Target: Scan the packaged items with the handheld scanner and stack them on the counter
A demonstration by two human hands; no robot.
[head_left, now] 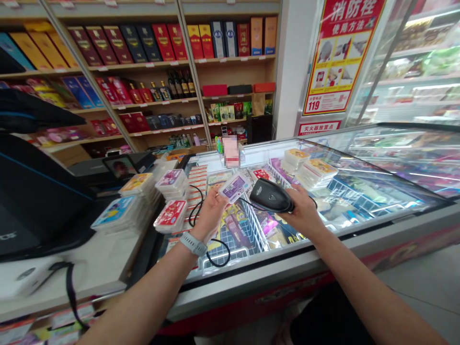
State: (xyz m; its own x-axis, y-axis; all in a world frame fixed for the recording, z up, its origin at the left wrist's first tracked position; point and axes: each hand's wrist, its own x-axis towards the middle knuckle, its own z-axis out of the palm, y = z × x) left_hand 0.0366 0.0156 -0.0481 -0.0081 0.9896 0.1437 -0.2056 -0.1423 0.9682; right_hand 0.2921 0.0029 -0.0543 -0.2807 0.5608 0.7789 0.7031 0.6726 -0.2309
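Note:
My left hand [211,211], with a watch on its wrist, grips a small flat clear pack with a purple-and-white label [234,188]. In my right hand [301,209] is a black barcode scanner [270,195], its head directed toward the pack and a short gap between the two. A black cable [220,263] loops over the glass top of the chest freezer [359,225] below both hands. Near my left hand, stacks of similar flat packs stand on the glass, one with red labels [171,213] and one with purple labels [171,179].
More stacks, blue-labelled [117,213] and yellow-labelled [137,184], stand at left beside a black terminal [39,191]. Yellow-topped stacks [319,171] rest on the glass at right. Behind are shelves [143,64] of boxed bottles and a red fire-hydrant sign [338,57].

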